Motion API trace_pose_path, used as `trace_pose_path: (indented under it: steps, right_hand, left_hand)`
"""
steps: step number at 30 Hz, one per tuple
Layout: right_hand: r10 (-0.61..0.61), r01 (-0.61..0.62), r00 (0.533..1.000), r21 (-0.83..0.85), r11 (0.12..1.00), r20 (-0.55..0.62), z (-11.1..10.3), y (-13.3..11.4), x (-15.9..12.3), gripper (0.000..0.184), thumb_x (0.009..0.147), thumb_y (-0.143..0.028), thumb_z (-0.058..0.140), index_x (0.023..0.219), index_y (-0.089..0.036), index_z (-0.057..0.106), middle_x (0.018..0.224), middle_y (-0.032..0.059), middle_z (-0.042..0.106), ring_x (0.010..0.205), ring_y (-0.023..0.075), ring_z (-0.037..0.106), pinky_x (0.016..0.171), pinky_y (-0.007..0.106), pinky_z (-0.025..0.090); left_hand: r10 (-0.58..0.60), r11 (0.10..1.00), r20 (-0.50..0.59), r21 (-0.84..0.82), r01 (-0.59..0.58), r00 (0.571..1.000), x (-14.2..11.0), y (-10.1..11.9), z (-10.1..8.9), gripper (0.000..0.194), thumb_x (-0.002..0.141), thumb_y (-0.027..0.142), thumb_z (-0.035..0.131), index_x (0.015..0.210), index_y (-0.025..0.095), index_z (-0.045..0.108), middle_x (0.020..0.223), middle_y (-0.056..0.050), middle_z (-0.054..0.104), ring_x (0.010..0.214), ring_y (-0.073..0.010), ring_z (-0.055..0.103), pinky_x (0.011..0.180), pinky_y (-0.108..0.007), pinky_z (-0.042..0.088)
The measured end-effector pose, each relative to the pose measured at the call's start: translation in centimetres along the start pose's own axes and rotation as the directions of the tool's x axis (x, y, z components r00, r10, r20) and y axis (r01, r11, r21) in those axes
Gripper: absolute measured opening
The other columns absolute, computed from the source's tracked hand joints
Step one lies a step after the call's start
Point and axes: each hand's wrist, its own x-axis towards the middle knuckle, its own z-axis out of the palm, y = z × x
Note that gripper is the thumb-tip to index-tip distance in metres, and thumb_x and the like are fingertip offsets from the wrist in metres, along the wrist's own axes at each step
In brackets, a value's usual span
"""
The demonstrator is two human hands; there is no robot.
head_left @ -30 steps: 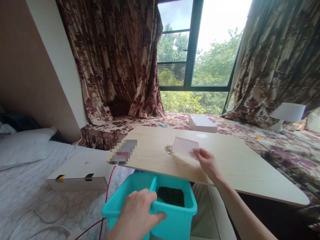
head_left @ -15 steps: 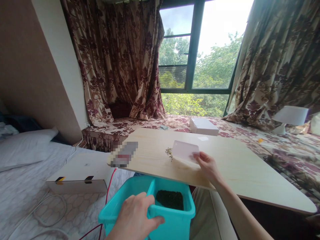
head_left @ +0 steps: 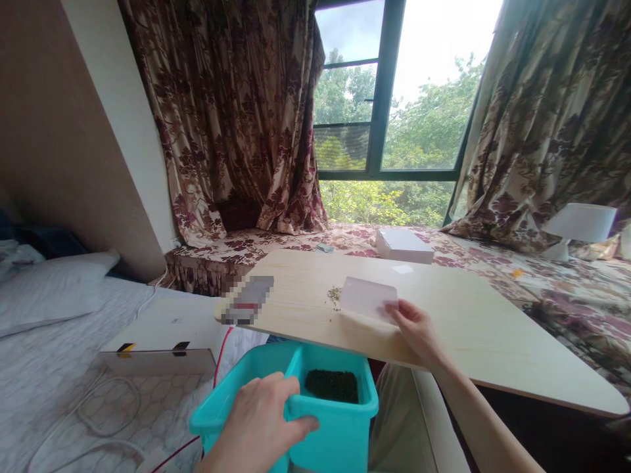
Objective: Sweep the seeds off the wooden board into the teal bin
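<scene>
My left hand (head_left: 261, 424) is closed around the near rim of a turquoise bin (head_left: 340, 430) held under the edge of a pale wooden table (head_left: 473, 328). The bin's right compartment holds a heap of dark small grains (head_left: 331, 385). My right hand (head_left: 417, 328) pinches a white plastic card (head_left: 367, 299) that stands on its edge on the table. A small pile of greenish seeds (head_left: 334, 296) lies just left of the card.
A blurred-out flat object (head_left: 246, 300) lies at the table's left end. A white box (head_left: 403, 244) and a white lamp (head_left: 574, 226) sit on the patterned window seat. A long white carton (head_left: 162, 338), cables and a pillow (head_left: 49, 292) lie on the bed at left.
The card and seed pile have stayed in nearly the same spot on the table. The bin sits slightly lower and more to the left in view. Both grips are unchanged.
</scene>
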Motion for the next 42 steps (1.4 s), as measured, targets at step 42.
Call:
trace_pose_path:
  steps: [42]
  right_hand:
    - [0.155,-0.173,0.953,0.05,0.984,0.259,-0.5,-2.2,-1.6,0.04,0.064,-0.051,0.073,0.085,-0.018,0.074,0.086,0.0085,0.075,0.078,0.0226,0.067,0.072,0.032,0.052]
  left_hand:
    - [0.011,0.999,-0.006,0.04,-0.011,1.0,-0.4,-0.8,-0.2,0.021,0.074,0.044,0.064,0.073,0.024,0.057,0.077,0.003,0.059,0.076,-0.018,0.055,0.062,-0.026,0.027]
